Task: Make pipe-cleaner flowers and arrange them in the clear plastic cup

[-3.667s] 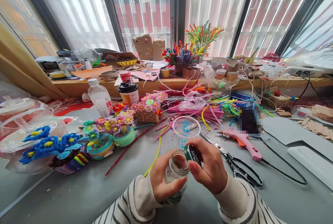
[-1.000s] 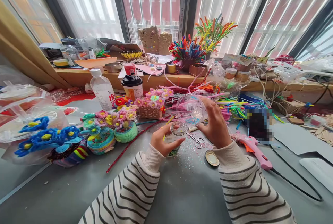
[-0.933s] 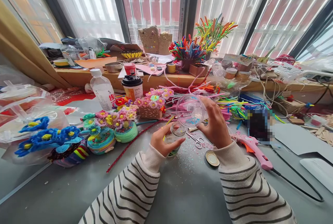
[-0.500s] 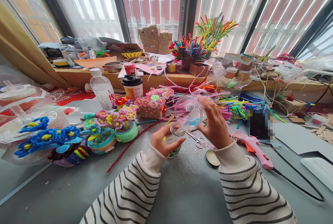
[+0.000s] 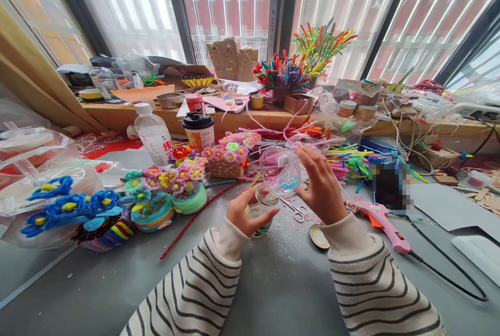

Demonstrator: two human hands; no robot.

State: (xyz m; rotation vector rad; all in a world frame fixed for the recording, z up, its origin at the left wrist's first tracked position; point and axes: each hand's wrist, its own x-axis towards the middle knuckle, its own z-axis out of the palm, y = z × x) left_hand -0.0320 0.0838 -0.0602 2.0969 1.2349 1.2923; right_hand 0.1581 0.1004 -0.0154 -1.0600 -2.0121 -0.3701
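Note:
My left hand [image 5: 247, 212] is wrapped round a small glass jar [image 5: 267, 199], which stands with its mouth uncovered and some greenish contents low inside. In my right hand [image 5: 321, 186] is a clear plastic tub [image 5: 279, 169], tipped so its round opening faces me and leans over the jar's mouth. Bright blue bits lie along the tub's lower inner wall, and a barcode label shows through it. Beside my right wrist a metal jar lid [image 5: 319, 237] lies on the table. Scissors [image 5: 297, 211] rest just behind the jar, among scattered glitter.
A pink glue gun [image 5: 385, 226] with a black cable lies at the right, near a blurred phone [image 5: 390, 187]. Pipe-cleaner flower pots [image 5: 150, 208] stand at the left, with a water bottle [image 5: 154, 135] and paper cup [image 5: 198, 132] behind. Pipe cleaners [image 5: 344, 156] are heaped at the back.
The tub in my right hand has shifted slightly left and down over the jar. My left hand and the jar have hardly moved.

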